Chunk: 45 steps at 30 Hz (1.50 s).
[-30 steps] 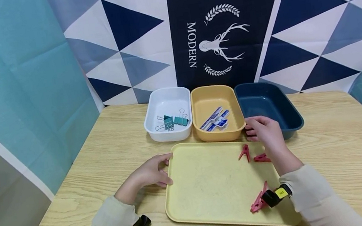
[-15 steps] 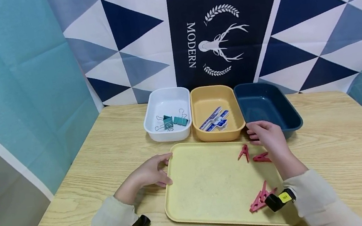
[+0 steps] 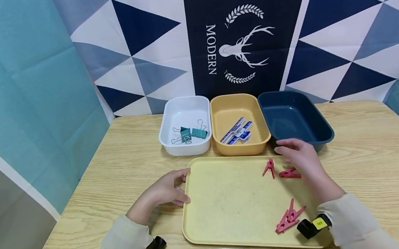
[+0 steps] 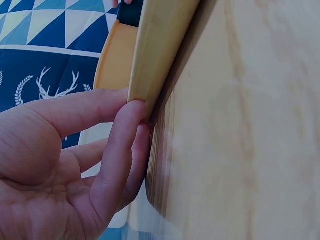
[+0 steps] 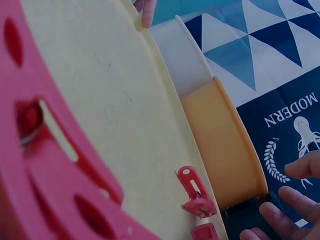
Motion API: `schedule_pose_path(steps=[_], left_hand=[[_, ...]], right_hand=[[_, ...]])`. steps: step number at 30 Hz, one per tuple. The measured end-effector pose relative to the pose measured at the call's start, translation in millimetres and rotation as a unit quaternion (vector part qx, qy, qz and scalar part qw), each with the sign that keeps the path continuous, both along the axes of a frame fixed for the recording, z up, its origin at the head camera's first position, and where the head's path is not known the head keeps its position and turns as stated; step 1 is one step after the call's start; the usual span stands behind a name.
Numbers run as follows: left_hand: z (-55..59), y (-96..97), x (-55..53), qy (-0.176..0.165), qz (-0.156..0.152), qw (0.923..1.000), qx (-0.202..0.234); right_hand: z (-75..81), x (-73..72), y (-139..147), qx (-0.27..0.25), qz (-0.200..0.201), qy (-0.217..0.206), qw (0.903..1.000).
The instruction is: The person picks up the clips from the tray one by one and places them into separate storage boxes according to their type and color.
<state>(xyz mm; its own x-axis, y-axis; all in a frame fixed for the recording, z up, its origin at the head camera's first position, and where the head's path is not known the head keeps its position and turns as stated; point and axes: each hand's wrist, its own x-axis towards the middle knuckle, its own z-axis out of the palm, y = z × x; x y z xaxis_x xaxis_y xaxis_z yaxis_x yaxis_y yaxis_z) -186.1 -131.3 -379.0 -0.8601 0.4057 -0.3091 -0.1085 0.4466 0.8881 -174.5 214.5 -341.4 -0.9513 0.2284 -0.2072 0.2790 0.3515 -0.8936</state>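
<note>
My left hand (image 3: 165,189) holds the left rim of the pale yellow tray (image 3: 227,206); in the left wrist view the thumb and fingertips (image 4: 137,107) meet at its edge. My right hand (image 3: 301,158) hovers over the tray's far right corner, its loosely bent fingers holding nothing. Beneath and beside it lie two red clothespins, one clothespin (image 3: 269,166) with its legs toward me and another clothespin (image 3: 289,173) on its side, partly hidden by the hand. More red clothespins (image 3: 287,220) lie together at the tray's near right. One clothespin (image 5: 60,145) looms large in the right wrist view.
Behind the tray stand three bins side by side. The white bin (image 3: 187,149) holds teal binder clips (image 3: 199,133), the orange bin (image 3: 244,150) holds blue and white clips (image 3: 239,132), and the dark blue bin (image 3: 290,113) shows no contents. A patterned cloth hangs behind.
My right hand has drawn back from the front edge between the orange and dark blue bins, toward me and slightly right. The left hand, the tray and the clothespins have stayed put.
</note>
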Motion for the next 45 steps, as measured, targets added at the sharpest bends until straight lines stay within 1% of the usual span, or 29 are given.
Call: schedule_pose_path(steps=[3,4,7,10,11,16,21,23,29,36,40,45], left_hand=[[-0.4,0.0,-0.5,0.001,0.000,1.0000,0.001],[-0.4,0.1,-0.5,0.002,0.000,1.0000,0.001],[-0.2,0.3,-0.5,0.003,0.000,1.0000,0.001],[0.4,0.7,-0.1,0.003,0.000,1.0000,0.000],[0.7,0.8,0.0,0.003,0.001,1.0000,-0.001],[2.0,1.4,0.7,0.003,0.004,1.0000,-0.005],[2.3,1.1,1.0,0.006,0.003,0.9999,-0.009],[2.3,0.9,1.1,0.007,0.003,0.9999,-0.010],[2.8,0.4,2.2,0.010,0.002,0.9999,-0.010],[4.0,-0.3,4.5,0.013,0.005,0.9998,-0.014],[2.0,-0.9,3.4,0.013,0.003,0.9999,-0.010],[-0.1,-1.3,1.4,0.011,-0.005,0.9999,0.001]], right_hand=[[-1.9,1.3,3.0,0.014,0.000,0.000,0.9999],[-2.9,1.5,3.6,0.020,-0.008,0.000,0.9998],[-6.1,2.6,6.7,0.037,-0.002,0.005,0.9993],[-9.9,5.3,10.4,0.059,0.016,0.008,0.9981],[-11.1,6.6,12.1,0.066,0.032,0.009,0.9972],[-16.4,13.6,19.8,0.079,0.068,0.008,0.9945],[-20.4,18.2,27.7,0.098,0.093,0.029,0.9904],[-21.5,19.2,30.1,0.113,0.105,0.034,0.9874],[-20.6,23.4,33.9,0.157,0.144,0.029,0.9767],[-24.4,22.5,33.8,0.188,0.199,0.054,0.9602],[-26.2,21.0,30.6,0.202,0.212,0.053,0.9548],[-26.4,18.5,27.8,0.212,0.213,0.048,0.9525]])
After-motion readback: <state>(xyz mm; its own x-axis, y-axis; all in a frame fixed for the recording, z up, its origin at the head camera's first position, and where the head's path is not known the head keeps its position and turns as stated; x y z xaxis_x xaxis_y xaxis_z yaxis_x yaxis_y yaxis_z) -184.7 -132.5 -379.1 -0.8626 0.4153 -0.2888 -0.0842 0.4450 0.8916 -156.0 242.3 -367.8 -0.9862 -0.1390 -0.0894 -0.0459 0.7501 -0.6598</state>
